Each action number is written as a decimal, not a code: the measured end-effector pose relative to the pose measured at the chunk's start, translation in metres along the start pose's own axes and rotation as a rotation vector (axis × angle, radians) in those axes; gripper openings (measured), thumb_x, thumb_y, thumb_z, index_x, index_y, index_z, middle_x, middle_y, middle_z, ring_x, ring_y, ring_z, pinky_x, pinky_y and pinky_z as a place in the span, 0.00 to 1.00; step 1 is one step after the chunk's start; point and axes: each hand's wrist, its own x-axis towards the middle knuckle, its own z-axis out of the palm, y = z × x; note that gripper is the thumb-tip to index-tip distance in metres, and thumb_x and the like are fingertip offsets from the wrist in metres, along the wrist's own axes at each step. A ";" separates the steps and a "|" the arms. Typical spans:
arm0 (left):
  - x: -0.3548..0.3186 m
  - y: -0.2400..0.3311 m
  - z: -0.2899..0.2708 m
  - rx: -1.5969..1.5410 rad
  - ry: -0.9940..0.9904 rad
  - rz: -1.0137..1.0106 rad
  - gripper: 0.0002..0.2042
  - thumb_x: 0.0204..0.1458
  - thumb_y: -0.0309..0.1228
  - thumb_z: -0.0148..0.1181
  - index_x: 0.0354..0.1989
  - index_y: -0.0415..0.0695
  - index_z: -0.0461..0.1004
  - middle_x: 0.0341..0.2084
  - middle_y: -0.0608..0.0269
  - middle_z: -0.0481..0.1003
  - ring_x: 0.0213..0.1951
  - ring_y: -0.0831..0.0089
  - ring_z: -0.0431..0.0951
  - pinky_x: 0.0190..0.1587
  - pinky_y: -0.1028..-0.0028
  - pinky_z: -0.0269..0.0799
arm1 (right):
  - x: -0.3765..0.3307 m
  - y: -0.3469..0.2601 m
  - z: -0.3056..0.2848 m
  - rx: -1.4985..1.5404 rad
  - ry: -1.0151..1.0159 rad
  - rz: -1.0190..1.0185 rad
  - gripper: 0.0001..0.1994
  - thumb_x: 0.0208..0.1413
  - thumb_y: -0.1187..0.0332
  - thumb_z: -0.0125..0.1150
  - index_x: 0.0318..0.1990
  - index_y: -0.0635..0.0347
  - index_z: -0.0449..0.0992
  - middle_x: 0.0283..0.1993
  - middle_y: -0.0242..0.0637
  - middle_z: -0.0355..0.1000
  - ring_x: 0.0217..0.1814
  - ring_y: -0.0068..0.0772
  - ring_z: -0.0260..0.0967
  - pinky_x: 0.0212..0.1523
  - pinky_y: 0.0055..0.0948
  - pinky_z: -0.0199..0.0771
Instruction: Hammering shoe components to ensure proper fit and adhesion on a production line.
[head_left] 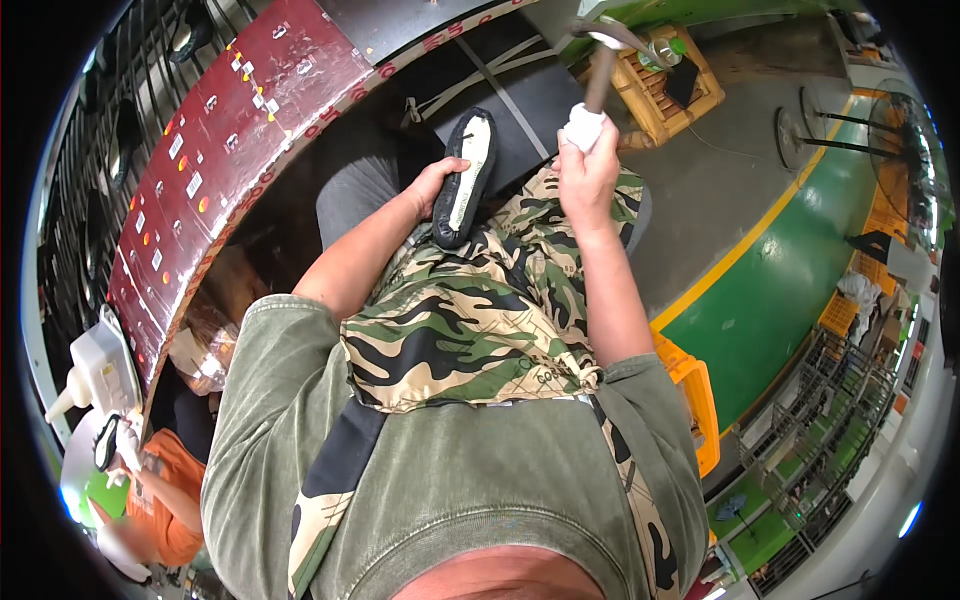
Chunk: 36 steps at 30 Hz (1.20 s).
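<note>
My left hand [437, 187] grips a black shoe [449, 222] at its side, with the thumb on the underside. The shoe is turned bottom up above my lap, and a pale strip [476, 150] runs along its underside inside gathered black edges. In my right hand [590, 178] is a hammer [600, 82], held upright by a white-wrapped handle. Its curved metal head is raised at the top of the view, apart from the shoe. A camouflage apron [450, 325] covers my lap beneath both hands.
A dark red worktop [235, 120] with stickers curves along the left. Ahead stands a bamboo stool [645, 105] bearing a bottle [662, 52]. To the right are a fan [905, 155], a yellow crate [700, 400] and metal racks [815, 425]. Another person in orange [165, 500] works at the lower left.
</note>
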 end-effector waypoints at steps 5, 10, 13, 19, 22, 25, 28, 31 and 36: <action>0.001 0.000 0.005 0.189 0.071 0.111 0.21 0.49 0.43 0.63 0.44 0.37 0.77 0.31 0.51 0.82 0.27 0.61 0.82 0.34 0.64 0.81 | -0.024 0.083 0.035 -0.487 -0.377 0.329 0.23 0.55 0.71 0.65 0.56 0.63 0.66 0.37 0.51 0.78 0.38 0.51 0.79 0.39 0.43 0.79; 0.000 0.000 0.004 0.162 0.079 0.063 0.19 0.49 0.42 0.62 0.42 0.39 0.77 0.29 0.53 0.81 0.26 0.62 0.82 0.33 0.64 0.81 | 0.012 0.005 0.006 0.053 -0.090 0.131 0.18 0.60 0.73 0.60 0.57 0.64 0.66 0.34 0.38 0.76 0.21 0.24 0.70 0.22 0.26 0.73; 0.005 0.003 0.003 0.140 0.039 0.024 0.20 0.49 0.43 0.62 0.43 0.38 0.78 0.30 0.53 0.81 0.28 0.62 0.82 0.34 0.64 0.81 | 0.003 0.020 0.016 0.200 0.143 -0.066 0.17 0.61 0.72 0.60 0.54 0.66 0.65 0.40 0.42 0.77 0.26 0.28 0.74 0.27 0.27 0.75; 0.015 -0.003 -0.012 0.124 0.029 0.037 0.23 0.49 0.44 0.62 0.47 0.36 0.77 0.34 0.50 0.82 0.32 0.59 0.84 0.40 0.64 0.82 | 0.014 0.047 0.020 -0.140 -0.346 0.393 0.18 0.56 0.74 0.63 0.53 0.65 0.68 0.31 0.36 0.73 0.21 0.24 0.69 0.18 0.27 0.71; 0.010 -0.001 -0.010 0.080 -0.025 -0.051 0.23 0.48 0.44 0.63 0.46 0.38 0.78 0.34 0.50 0.82 0.32 0.59 0.83 0.40 0.63 0.82 | 0.027 0.000 0.004 0.057 -0.081 0.095 0.16 0.58 0.74 0.60 0.53 0.65 0.67 0.32 0.36 0.74 0.20 0.23 0.68 0.21 0.25 0.71; 0.014 0.002 -0.013 0.098 -0.041 -0.023 0.22 0.48 0.43 0.63 0.46 0.38 0.78 0.34 0.50 0.82 0.32 0.59 0.84 0.40 0.62 0.81 | 0.010 0.019 0.023 0.193 0.116 0.037 0.17 0.60 0.70 0.61 0.53 0.64 0.65 0.36 0.44 0.77 0.24 0.31 0.74 0.27 0.30 0.76; 0.013 0.008 0.004 0.120 -0.045 -0.040 0.22 0.48 0.43 0.63 0.45 0.38 0.78 0.33 0.51 0.82 0.31 0.59 0.83 0.39 0.62 0.82 | -0.004 0.107 0.032 -0.538 -0.499 0.338 0.22 0.55 0.65 0.66 0.53 0.64 0.67 0.45 0.56 0.78 0.47 0.60 0.77 0.47 0.43 0.77; 0.014 -0.003 -0.008 0.090 -0.021 -0.026 0.22 0.47 0.43 0.63 0.44 0.38 0.78 0.32 0.51 0.82 0.30 0.59 0.83 0.38 0.63 0.82 | 0.019 0.039 0.023 -0.289 -0.424 0.234 0.20 0.55 0.65 0.66 0.52 0.64 0.70 0.44 0.51 0.79 0.48 0.55 0.78 0.48 0.43 0.77; 0.012 -0.001 -0.010 0.123 -0.023 -0.032 0.21 0.48 0.43 0.63 0.43 0.38 0.79 0.31 0.52 0.82 0.29 0.60 0.83 0.37 0.64 0.82 | 0.003 -0.009 0.017 0.047 -0.043 0.021 0.18 0.61 0.71 0.59 0.56 0.65 0.63 0.34 0.43 0.77 0.36 0.39 0.79 0.36 0.36 0.78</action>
